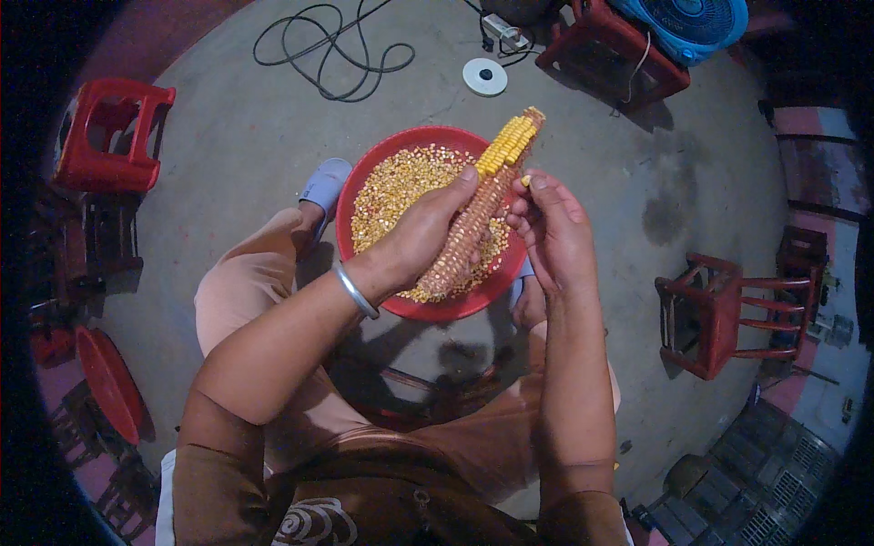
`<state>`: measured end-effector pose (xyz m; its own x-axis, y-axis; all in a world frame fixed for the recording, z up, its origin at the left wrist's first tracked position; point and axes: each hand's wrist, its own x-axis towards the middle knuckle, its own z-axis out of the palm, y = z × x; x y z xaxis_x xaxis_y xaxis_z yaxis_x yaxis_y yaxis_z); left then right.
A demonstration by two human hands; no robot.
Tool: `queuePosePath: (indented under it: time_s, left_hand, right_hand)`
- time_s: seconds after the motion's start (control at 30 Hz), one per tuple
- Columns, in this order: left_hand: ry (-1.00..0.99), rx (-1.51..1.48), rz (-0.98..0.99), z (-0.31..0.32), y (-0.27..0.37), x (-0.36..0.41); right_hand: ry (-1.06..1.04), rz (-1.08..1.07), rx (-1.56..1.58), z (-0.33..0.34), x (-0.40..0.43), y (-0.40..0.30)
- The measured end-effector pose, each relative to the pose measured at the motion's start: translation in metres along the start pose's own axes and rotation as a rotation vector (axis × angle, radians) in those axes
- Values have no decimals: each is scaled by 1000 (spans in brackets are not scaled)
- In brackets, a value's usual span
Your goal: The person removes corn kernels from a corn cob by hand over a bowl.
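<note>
My left hand (pixel 427 222) is closed around a corn cob (pixel 478 211), which slants up to the right above a red plastic basin (pixel 468 308). Much of the cob is stripped bare, while rows of yellow kernels (pixel 509 145) still cling near its upper end. Beside the cob, my right hand (pixel 556 222) pinches a single corn kernel (pixel 526 181) between thumb and forefinger. Loose corn kernels (pixel 392 194) cover the bottom of the basin. Both the hand and the cob hide part of the basin's contents.
Red stools (pixel 113 136) stand at the left, with a wooden chair (pixel 710 317) at the right. A black cable (pixel 334 48) loops over the concrete floor beyond the basin. Near it are a white disc (pixel 485 76), a power strip (pixel 505 31) and a blue fan (pixel 689 20).
</note>
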<state>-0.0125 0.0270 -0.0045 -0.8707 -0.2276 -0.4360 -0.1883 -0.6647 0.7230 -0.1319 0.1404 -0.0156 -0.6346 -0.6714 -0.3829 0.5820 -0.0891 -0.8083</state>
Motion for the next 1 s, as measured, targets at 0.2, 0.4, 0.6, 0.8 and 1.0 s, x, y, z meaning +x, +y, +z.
queuePosePath:
  time_s: [0.2,0.4,0.6,0.8,1.0]
  left_hand:
    - [-7,-31,-28,-3,0,2]
    - [1,-48,-44,-5,-3,4]
    - [1,188,25,-9,-14,9]
    - [-31,321,184,-8,-18,8]
    - [-15,358,207,-10,-15,7]
  right_hand:
    - [-3,-27,-87,0,2,1]
    - [15,-179,-396,-3,3,9]
    - [113,-151,-283,2,8,5]
    - [64,-86,-247,-4,6,5]
    - [53,-178,-256,2,5,5]
